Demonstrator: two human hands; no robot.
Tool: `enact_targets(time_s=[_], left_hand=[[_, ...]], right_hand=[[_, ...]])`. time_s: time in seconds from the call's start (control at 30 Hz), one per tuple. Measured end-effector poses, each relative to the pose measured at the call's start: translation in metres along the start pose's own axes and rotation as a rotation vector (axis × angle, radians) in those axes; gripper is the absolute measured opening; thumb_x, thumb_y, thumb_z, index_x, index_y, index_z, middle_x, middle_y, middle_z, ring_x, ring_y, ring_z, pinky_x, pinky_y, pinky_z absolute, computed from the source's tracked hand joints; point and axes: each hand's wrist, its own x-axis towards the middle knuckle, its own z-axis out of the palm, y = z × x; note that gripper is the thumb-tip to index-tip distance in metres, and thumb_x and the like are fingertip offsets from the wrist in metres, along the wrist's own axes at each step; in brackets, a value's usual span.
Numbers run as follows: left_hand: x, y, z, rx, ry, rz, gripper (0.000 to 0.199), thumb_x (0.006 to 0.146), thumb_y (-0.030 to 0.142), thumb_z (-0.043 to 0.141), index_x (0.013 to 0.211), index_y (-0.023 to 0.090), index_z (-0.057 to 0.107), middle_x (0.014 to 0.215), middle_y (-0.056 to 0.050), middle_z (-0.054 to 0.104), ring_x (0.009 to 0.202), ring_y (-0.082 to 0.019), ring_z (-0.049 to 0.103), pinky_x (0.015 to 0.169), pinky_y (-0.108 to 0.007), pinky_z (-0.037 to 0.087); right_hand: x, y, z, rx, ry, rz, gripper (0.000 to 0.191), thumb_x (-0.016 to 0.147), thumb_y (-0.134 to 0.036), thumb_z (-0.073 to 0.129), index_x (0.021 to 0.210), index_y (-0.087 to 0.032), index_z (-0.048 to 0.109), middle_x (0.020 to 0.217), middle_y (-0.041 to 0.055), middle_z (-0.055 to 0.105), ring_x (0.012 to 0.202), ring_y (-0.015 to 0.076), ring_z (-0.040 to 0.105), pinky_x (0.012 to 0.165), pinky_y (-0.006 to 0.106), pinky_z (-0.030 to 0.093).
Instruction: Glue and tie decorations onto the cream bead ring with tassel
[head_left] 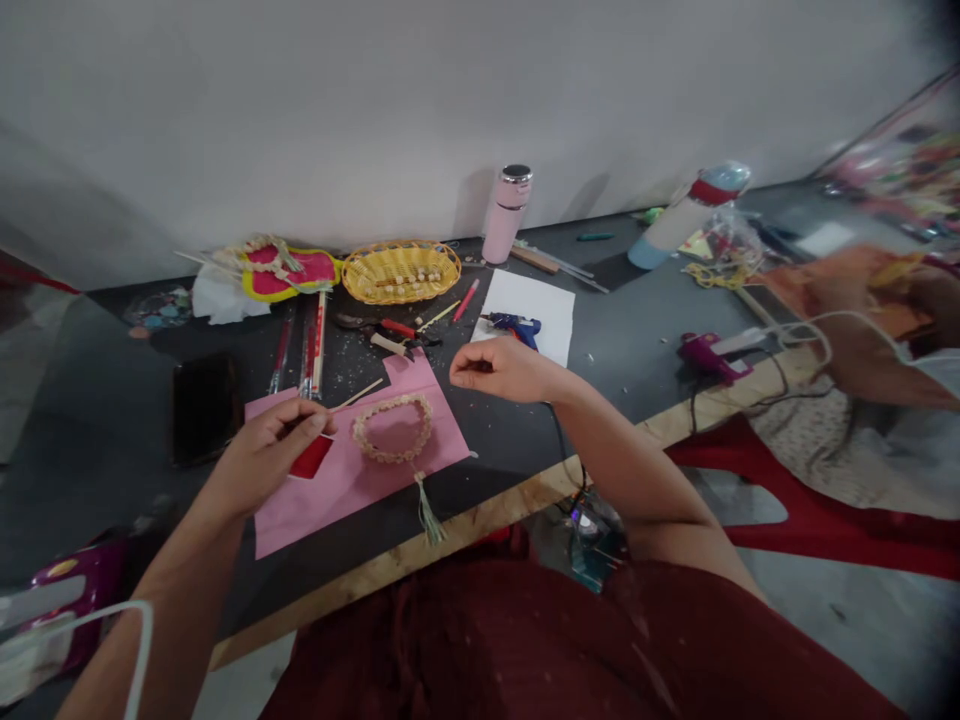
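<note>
On the left, my left hand (pixel 277 440) is closed around a thin wooden stick (pixel 358 394) that points right over the pink paper (pixel 337 500). A small red square with a pale edge (pixel 311 458) shows just under its fingers; whether they grip it too I cannot tell. Right of the stick lies a ring of pale beads (pixel 392 456) with a green-white tassel (pixel 430 515) at its lower end. My right hand (pixel 510 368) is raised with curled fingertips pinched together, and anything inside them is hidden. Just behind it a blue glue gun (pixel 517 326) rests on white paper (pixel 544 300).
Pliers (pixel 364 324) and a pink pen (pixel 466 300) lie before a yellow basket (pixel 401 272). A pink flask (pixel 508 215) and a blue-white bottle (pixel 686 215) stand near the wall. At left is a dark phone (pixel 202 410). A co-worker's arm (pixel 862 335) is at right.
</note>
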Motion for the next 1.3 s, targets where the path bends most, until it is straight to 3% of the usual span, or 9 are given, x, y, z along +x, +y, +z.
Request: enact_targets(time_s=[0.17, 0.27, 0.47, 0.63, 0.77, 0.83, 1.0, 1.1, 1.3], left_hand=[[-0.004, 0.003, -0.011, -0.366, 0.053, -0.038, 0.028, 0.073, 0.041, 0.079, 0.078, 0.016, 0.070, 0.077, -0.003, 0.068, 0.064, -0.011, 0.057, 0.055, -0.018, 0.047], [-0.012, 0.015, -0.008, -0.596, 0.010, 0.057, 0.022, 0.071, 0.033, 0.082, 0.074, 0.016, 0.069, 0.085, -0.005, 0.069, 0.072, -0.016, 0.063, 0.064, -0.028, 0.057], [-0.023, 0.036, -0.007, -0.825, -0.054, 0.240, 0.014, 0.078, 0.028, 0.076, 0.078, 0.017, 0.067, 0.115, -0.004, 0.063, 0.075, -0.015, 0.062, 0.059, -0.032, 0.059], [-0.012, 0.040, -0.005, -0.767, 0.046, 0.201, 0.014, 0.077, 0.024, 0.077, 0.077, 0.015, 0.067, 0.091, -0.003, 0.063, 0.074, -0.015, 0.064, 0.063, -0.029, 0.060], [0.005, 0.033, -0.006, -0.848, 0.205, 0.077, 0.014, 0.081, 0.023, 0.073, 0.081, 0.014, 0.062, 0.078, 0.000, 0.061, 0.072, -0.014, 0.063, 0.065, -0.030, 0.062], [0.012, 0.027, -0.010, -0.877, 0.256, 0.046, 0.011, 0.083, 0.021, 0.069, 0.083, 0.014, 0.061, 0.077, 0.002, 0.061, 0.069, -0.012, 0.063, 0.068, -0.032, 0.062], [0.023, 0.014, -0.017, -0.873, 0.398, -0.005, 0.006, 0.083, 0.019, 0.065, 0.083, 0.014, 0.061, 0.071, 0.001, 0.061, 0.056, -0.012, 0.062, 0.055, -0.030, 0.061], [0.024, 0.011, -0.018, -0.888, 0.406, -0.020, 0.006, 0.083, 0.019, 0.065, 0.082, 0.014, 0.062, 0.070, 0.001, 0.062, 0.056, -0.013, 0.063, 0.056, -0.031, 0.061], [0.022, 0.009, -0.016, -0.873, 0.434, 0.018, 0.005, 0.084, 0.016, 0.062, 0.080, 0.013, 0.063, 0.073, 0.000, 0.061, 0.058, -0.012, 0.062, 0.055, -0.031, 0.061]], right_hand=[[0.027, 0.014, -0.015, -0.073, 0.070, 0.008, 0.024, 0.086, -0.039, 0.057, 0.085, -0.017, 0.067, 0.075, 0.0009, 0.065, 0.066, 0.0111, 0.052, 0.062, 0.025, 0.035], [0.039, 0.016, -0.015, -0.099, 0.135, 0.016, 0.025, 0.087, -0.040, 0.056, 0.084, -0.017, 0.066, 0.074, 0.0010, 0.063, 0.065, 0.0113, 0.050, 0.062, 0.026, 0.035], [0.066, 0.005, -0.017, -0.156, 0.275, -0.042, 0.021, 0.088, -0.036, 0.057, 0.082, -0.017, 0.065, 0.073, 0.0001, 0.060, 0.065, 0.0115, 0.049, 0.063, 0.027, 0.035], [0.112, -0.002, -0.042, -0.296, 0.470, -0.077, 0.023, 0.096, -0.035, 0.048, 0.094, -0.017, 0.062, 0.083, 0.0023, 0.061, 0.079, 0.0151, 0.053, 0.073, 0.028, 0.040], [0.132, -0.008, -0.038, -0.504, 0.631, -0.123, 0.027, 0.096, -0.024, 0.045, 0.120, -0.014, 0.053, 0.121, 0.0108, 0.057, 0.110, 0.0222, 0.050, 0.097, 0.036, 0.038], [0.129, -0.009, -0.019, -0.595, 0.582, -0.164, 0.027, 0.095, -0.023, 0.049, 0.119, -0.013, 0.055, 0.124, 0.0122, 0.057, 0.116, 0.0246, 0.047, 0.103, 0.039, 0.035], [0.122, 0.002, 0.040, -0.717, 0.114, -0.193, 0.027, 0.097, -0.028, 0.046, 0.098, -0.011, 0.067, 0.101, 0.0120, 0.066, 0.105, 0.0252, 0.054, 0.102, 0.040, 0.034], [0.131, 0.015, 0.056, -0.763, 0.066, -0.103, 0.035, 0.096, -0.035, 0.051, 0.110, -0.006, 0.066, 0.113, 0.0166, 0.064, 0.114, 0.0282, 0.050, 0.101, 0.041, 0.035], [0.148, 0.031, 0.064, -0.769, 0.068, 0.074, 0.048, 0.090, -0.045, 0.057, 0.121, -0.009, 0.064, 0.130, 0.0188, 0.054, 0.121, 0.0330, 0.044, 0.097, 0.042, 0.041]])
